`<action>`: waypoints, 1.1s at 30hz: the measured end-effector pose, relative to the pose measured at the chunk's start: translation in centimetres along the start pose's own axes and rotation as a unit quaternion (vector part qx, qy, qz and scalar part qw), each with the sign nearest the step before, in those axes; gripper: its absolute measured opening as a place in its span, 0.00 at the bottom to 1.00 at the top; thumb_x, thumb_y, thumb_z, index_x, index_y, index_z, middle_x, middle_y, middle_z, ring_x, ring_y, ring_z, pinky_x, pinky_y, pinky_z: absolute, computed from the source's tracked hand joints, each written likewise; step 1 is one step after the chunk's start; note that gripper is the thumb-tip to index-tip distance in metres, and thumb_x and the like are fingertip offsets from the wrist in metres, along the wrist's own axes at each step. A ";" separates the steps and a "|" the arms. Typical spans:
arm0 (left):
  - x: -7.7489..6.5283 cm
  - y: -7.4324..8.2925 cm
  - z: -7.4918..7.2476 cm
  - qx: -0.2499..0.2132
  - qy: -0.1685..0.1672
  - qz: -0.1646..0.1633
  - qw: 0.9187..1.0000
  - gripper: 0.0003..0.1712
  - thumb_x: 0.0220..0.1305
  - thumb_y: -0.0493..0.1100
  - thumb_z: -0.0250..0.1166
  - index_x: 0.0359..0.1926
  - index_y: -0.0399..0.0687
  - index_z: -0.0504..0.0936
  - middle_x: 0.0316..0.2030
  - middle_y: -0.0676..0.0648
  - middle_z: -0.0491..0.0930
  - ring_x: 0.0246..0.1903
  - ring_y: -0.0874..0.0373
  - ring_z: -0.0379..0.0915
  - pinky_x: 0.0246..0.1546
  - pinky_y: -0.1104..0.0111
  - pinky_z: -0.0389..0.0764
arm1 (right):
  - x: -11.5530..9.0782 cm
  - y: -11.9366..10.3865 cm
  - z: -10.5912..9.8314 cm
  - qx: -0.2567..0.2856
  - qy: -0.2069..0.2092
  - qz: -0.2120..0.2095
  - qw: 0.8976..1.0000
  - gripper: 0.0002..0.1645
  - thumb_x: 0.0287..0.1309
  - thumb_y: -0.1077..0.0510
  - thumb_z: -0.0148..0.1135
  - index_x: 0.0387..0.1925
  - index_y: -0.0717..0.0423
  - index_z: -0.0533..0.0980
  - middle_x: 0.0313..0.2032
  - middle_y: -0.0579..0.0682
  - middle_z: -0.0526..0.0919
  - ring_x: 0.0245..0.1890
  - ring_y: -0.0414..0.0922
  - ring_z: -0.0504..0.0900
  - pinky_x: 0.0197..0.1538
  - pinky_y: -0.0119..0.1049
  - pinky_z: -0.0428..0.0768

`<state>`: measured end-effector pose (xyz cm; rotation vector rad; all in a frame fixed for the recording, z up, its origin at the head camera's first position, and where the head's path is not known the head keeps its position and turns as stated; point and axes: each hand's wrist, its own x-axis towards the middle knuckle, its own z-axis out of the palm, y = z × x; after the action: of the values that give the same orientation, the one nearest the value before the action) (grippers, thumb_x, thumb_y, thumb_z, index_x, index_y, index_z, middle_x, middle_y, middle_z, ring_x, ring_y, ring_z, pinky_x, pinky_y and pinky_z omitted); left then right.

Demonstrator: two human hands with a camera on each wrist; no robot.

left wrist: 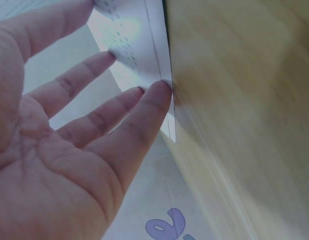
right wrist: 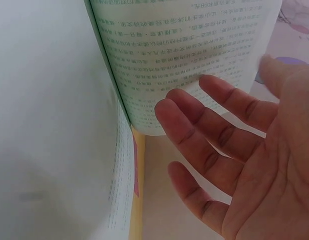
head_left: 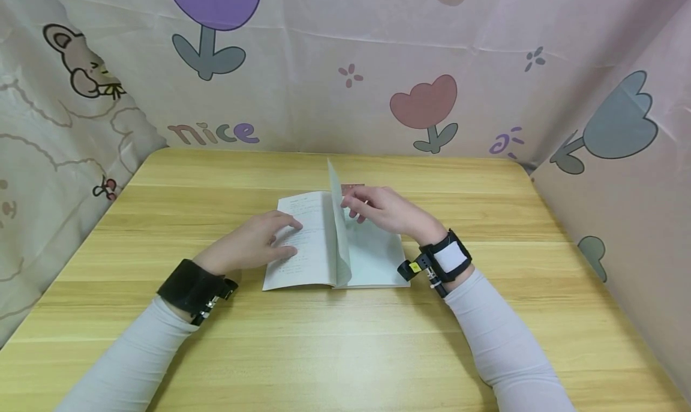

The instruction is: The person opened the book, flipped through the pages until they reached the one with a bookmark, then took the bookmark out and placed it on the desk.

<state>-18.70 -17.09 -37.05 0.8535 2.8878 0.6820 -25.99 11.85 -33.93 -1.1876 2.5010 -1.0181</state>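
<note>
While an open book (head_left: 324, 244) lies flat near the middle of the wooden table (head_left: 486, 340), the left hand (head_left: 251, 244) rests on its left page, straight fingers (left wrist: 144, 107) spread and pressing the paper. The right hand (head_left: 385, 211) sits over the right page, its relaxed, slightly parted fingers (right wrist: 204, 130) touching a single leaf (head_left: 337, 220) that stands upright at the spine.

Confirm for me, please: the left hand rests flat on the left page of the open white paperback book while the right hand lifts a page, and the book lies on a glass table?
Not quite: the table is light wood, not glass, as the head view shows. The rest holds: the left hand rests flat on the open white paperback book, and the right hand lifts a page.
</note>
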 end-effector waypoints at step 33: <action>0.0 -0.3 -0.1 0.000 0.016 -0.009 1.000 0.27 0.55 0.41 0.70 0.56 0.44 0.76 0.43 0.49 0.77 0.35 0.52 0.70 0.37 0.64 0.74 | 0.3 -0.7 2.0 -0.064 -0.048 -0.029 0.996 0.17 0.68 0.50 0.55 0.53 0.50 0.79 0.41 0.35 0.80 0.37 0.37 0.77 0.42 0.29 0.76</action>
<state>-18.85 -17.37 -37.06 0.8243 2.9188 0.7002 -24.88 10.30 -34.87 -1.3179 2.5026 -0.8042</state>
